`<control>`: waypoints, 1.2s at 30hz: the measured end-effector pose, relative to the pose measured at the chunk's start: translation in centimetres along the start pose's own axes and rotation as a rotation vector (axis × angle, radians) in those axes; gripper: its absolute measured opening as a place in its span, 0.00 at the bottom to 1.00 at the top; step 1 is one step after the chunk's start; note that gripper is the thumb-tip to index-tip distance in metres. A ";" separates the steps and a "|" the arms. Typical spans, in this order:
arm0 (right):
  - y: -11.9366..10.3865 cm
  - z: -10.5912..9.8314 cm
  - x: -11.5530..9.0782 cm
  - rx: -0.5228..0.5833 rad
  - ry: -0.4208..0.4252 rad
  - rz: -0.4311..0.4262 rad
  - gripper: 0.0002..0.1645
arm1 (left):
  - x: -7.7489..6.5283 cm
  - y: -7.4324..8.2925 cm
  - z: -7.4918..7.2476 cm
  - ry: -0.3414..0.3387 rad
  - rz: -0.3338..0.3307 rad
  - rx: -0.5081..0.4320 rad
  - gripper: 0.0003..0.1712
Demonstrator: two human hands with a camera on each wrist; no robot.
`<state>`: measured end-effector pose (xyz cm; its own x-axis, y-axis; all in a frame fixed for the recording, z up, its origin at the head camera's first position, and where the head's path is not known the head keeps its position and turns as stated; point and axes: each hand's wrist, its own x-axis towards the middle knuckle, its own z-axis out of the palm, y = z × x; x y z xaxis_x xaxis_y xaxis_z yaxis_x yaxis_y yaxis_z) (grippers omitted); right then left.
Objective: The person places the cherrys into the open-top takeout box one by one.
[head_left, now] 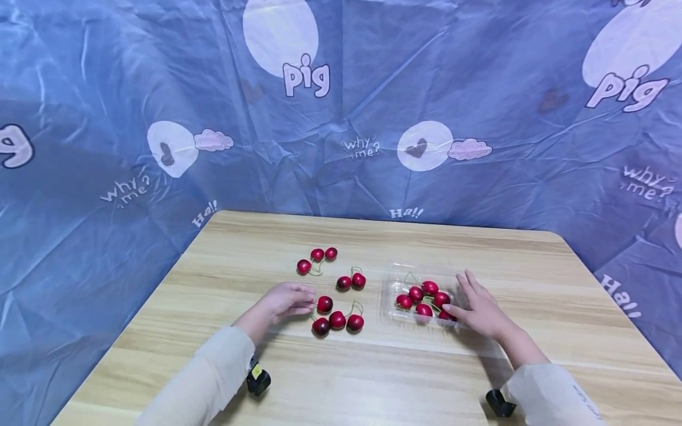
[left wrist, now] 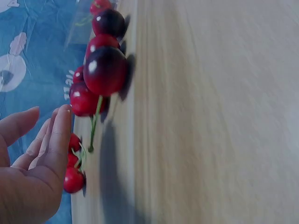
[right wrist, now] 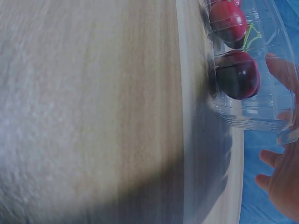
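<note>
In the head view, my left hand (head_left: pixel 289 300) is beside a dark red cherry (head_left: pixel 324 305) at the left of a loose group. The left wrist view shows its fingers (left wrist: pixel 53 140) extended, with the thumb apart; whether a fingertip touches the cherry cannot be told. A clear plastic box (head_left: pixel 391 296) holds several red cherries (head_left: pixel 415 294), some with green stems. At its right side is my right hand (head_left: pixel 482 310), with the thumb over the box and the other fingers stretched out along the right rim. The right wrist view shows the thumb through the clear plastic.
Near the left hand lie more cherries (head_left: pixel 337 320). Behind them are a pair (head_left: pixel 359 280) and a group of three (head_left: pixel 317 255) with stems. The wooden table (head_left: pixel 256 236) ends at a blue printed cloth (head_left: pixel 341 177).
</note>
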<state>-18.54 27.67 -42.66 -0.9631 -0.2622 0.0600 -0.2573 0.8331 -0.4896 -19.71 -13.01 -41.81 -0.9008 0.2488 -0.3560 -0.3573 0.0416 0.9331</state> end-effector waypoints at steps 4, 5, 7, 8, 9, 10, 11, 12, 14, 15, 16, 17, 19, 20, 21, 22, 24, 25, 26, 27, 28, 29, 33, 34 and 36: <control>0.0 0.0 0.0 0.000 -0.003 0.000 0.49 | -0.2 -0.4 -0.8 0.043 -0.009 0.013 0.18; 0.0 0.0 0.0 0.001 -0.004 0.000 0.49 | -0.3 -0.5 -0.9 0.054 -0.012 0.017 0.18; 0.0 0.0 0.1 0.001 -0.004 -0.002 0.48 | -0.4 -0.6 -1.3 0.076 -0.021 0.020 0.19; 0.0 -0.1 0.1 0.001 -0.004 -0.003 0.48 | -0.4 -0.7 -1.4 0.083 -0.024 0.023 0.19; 0.0 -0.1 0.1 0.000 -0.005 -0.004 0.48 | -0.5 -0.7 -1.6 0.089 -0.028 0.024 0.19; -0.1 -0.2 0.1 0.001 -0.005 -0.004 0.48 | -0.5 -0.8 -1.7 0.095 -0.030 0.027 0.19; -0.1 -0.2 0.1 0.003 -0.006 -0.004 0.48 | -0.5 -0.9 -1.8 0.098 -0.032 0.025 0.18; -0.1 -0.2 0.1 0.002 -0.006 -0.004 0.48 | -0.5 -0.9 -2.0 0.096 -0.034 0.025 0.18; -0.2 -0.3 0.1 0.002 -0.007 -0.003 0.48 | -0.5 -1.0 -2.2 0.099 -0.035 0.028 0.18; -0.2 -0.3 0.1 0.002 -0.007 -0.002 0.48 | -0.4 -1.1 -2.2 0.102 -0.038 0.030 0.17; -0.2 -0.3 0.1 0.004 -0.007 -0.001 0.48 | -0.4 -1.1 -2.3 0.106 -0.042 0.032 0.17; -0.2 -0.3 0.1 0.006 -0.008 0.000 0.48 | -0.4 -1.2 -2.3 0.109 -0.046 0.033 0.16; -0.1 -0.3 0.1 0.010 -0.010 0.001 0.48 | -0.3 -1.2 -2.4 0.119 -0.053 0.038 0.16; -0.1 -0.2 0.1 0.012 -0.011 0.001 0.48 | -0.2 -1.3 -2.4 0.124 -0.056 0.038 0.16; -0.1 -0.2 0.1 0.016 -0.012 0.003 0.48 | -0.2 -1.3 -2.5 0.129 -0.059 0.037 0.15; 0.0 -0.2 0.1 0.018 -0.012 0.003 0.48 | -0.2 -1.4 -2.5 0.131 -0.061 0.039 0.15; 0.0 -0.1 0.1 0.019 -0.012 0.005 0.48 | -0.2 -1.4 -2.5 0.135 -0.065 0.040 0.14; 0.0 -0.1 0.1 0.018 -0.012 0.005 0.48 | -0.2 -1.5 -2.5 0.137 -0.066 0.040 0.13; 0.1 -0.1 0.1 0.017 -0.012 0.004 0.48 | -0.2 -1.6 -2.5 0.136 -0.067 0.041 0.13; 0.1 -0.1 0.1 0.016 -0.012 0.005 0.48 | -0.2 -1.6 -2.4 0.134 -0.068 0.042 0.13; 0.1 -0.1 0.1 0.014 -0.012 0.005 0.48 | -0.2 -1.7 -2.4 0.132 -0.070 0.040 0.12; 0.1 -0.1 0.1 0.013 -0.013 0.006 0.48 | -0.3 -1.7 -2.3 0.129 -0.071 0.039 0.12; 0.0 -0.1 0.1 0.011 -0.013 0.003 0.49 | -0.3 -1.8 -2.1 0.123 -0.080 0.028 0.12; 0.0 -0.1 0.1 0.011 -0.014 0.003 0.49 | -0.3 -1.8 -2.0 0.120 -0.083 0.026 0.12; -0.1 -0.2 0.1 0.011 -0.014 0.003 0.48 | -0.3 -1.8 -1.9 0.111 -0.092 0.025 0.13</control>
<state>-18.61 27.66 -42.48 -0.9626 -0.2670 0.0466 -0.2539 0.8285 -0.4992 -19.27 -14.98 -43.49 -0.8865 0.1347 -0.4427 -0.4351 0.0833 0.8965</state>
